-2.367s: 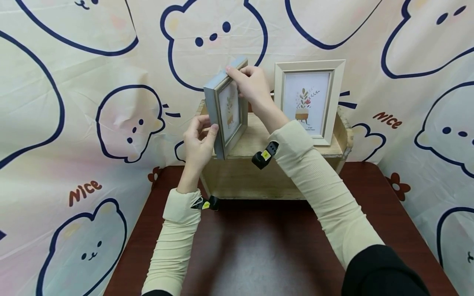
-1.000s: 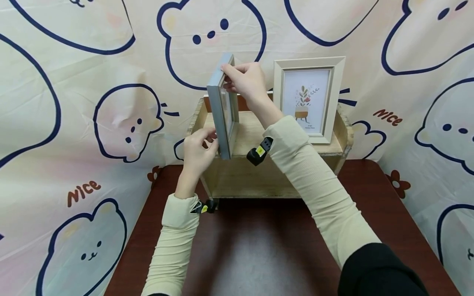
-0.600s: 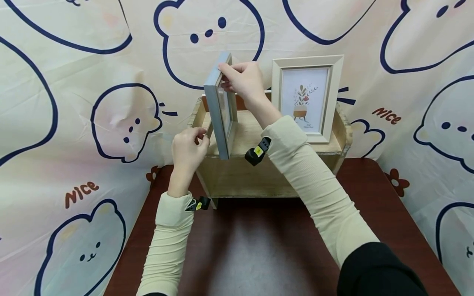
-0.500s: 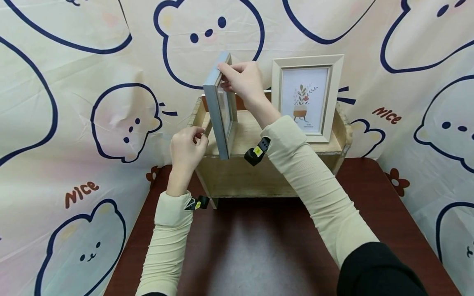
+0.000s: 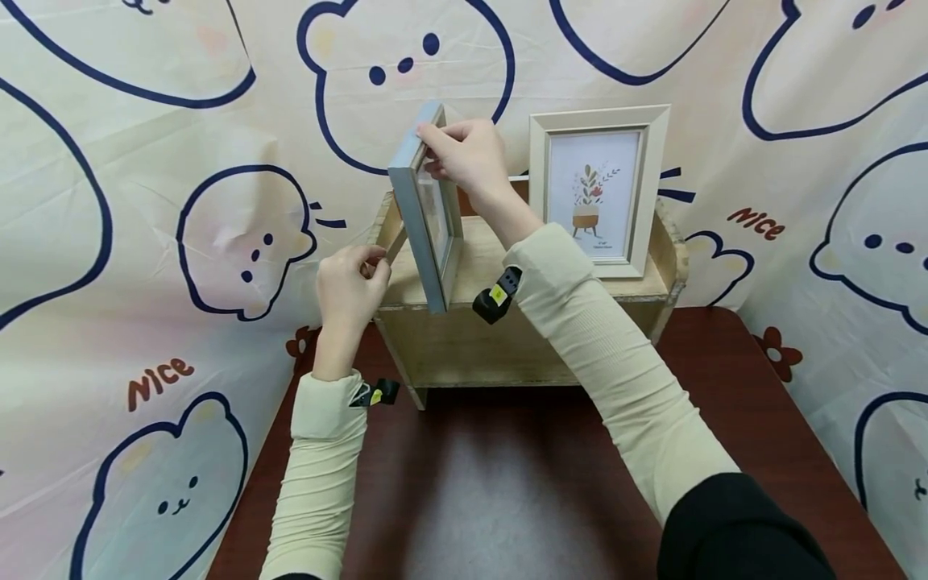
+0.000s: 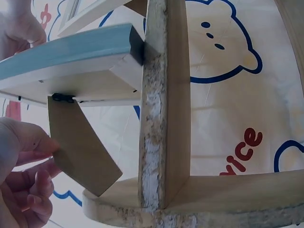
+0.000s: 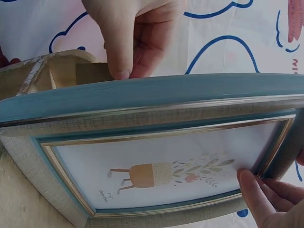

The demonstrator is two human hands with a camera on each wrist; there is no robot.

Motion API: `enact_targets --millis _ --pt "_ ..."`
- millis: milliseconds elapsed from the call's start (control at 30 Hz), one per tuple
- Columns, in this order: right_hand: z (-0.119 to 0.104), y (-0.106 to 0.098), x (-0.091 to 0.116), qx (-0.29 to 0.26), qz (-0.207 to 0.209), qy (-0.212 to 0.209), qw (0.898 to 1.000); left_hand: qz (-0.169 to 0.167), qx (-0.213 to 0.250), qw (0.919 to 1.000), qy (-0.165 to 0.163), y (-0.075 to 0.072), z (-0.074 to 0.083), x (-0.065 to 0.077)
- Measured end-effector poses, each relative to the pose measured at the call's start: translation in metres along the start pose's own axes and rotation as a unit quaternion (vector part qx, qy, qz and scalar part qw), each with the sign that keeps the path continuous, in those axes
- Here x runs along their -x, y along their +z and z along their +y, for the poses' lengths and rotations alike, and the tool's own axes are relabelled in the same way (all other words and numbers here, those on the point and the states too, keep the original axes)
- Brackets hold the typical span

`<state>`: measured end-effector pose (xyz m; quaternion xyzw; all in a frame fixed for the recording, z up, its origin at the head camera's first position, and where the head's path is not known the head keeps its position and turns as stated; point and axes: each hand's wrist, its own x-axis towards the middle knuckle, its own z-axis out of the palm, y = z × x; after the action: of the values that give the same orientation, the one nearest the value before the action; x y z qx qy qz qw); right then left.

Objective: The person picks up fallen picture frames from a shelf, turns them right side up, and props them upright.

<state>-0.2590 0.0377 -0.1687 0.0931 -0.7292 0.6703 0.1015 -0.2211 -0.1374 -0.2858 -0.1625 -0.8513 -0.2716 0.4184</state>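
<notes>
A blue-edged picture frame [image 5: 418,229] stands turned nearly edge-on over the left part of the wooden shelf [image 5: 493,250]. At its top edge, my right hand [image 5: 471,157] holds it, with fingertips on the front face in the right wrist view. Behind the frame, my left hand [image 5: 348,286] pinches the brown easel leg [image 6: 80,147]. This leg swings out from a dark hinge on the frame's back [image 6: 90,83]. The printed plant picture [image 7: 166,173] shows on the front.
A cream picture frame [image 5: 600,193] with a similar plant print stands at the right of the shelf. The shelf rests on a dark red table [image 5: 471,475]. A bear-patterned cloth [image 5: 145,201] hangs behind and at both sides.
The frame has turned from showing its picture to nearly edge-on. My left hand has let go of its lower side edge and moved left, pulling the easel leg away from the back.
</notes>
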Motion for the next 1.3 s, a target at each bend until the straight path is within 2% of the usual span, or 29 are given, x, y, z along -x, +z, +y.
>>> enact_targets --millis 433,667,1000,1233,1300 --pt "-0.006 0.018 -0.006 0.088 -0.03 -0.019 0.995 -0.004 0.012 0.9999 -0.004 -0.002 -0.005 0.007" --pt "-0.005 0.027 -0.009 0.142 -0.043 -0.04 0.988 -0.002 -0.001 1.0 -0.003 0.002 -0.004 0.016" --pt "-0.005 0.04 -0.013 0.222 -0.032 -0.024 0.974 0.016 -0.008 0.9998 -0.005 0.006 -0.005 0.023" --pt "-0.004 0.041 -0.013 0.187 -0.035 -0.008 0.982 0.02 -0.01 0.9997 -0.011 0.006 -0.005 0.023" --pt "-0.003 0.041 -0.012 0.17 -0.036 -0.003 0.985 0.031 -0.007 0.9995 -0.009 0.005 -0.004 0.022"
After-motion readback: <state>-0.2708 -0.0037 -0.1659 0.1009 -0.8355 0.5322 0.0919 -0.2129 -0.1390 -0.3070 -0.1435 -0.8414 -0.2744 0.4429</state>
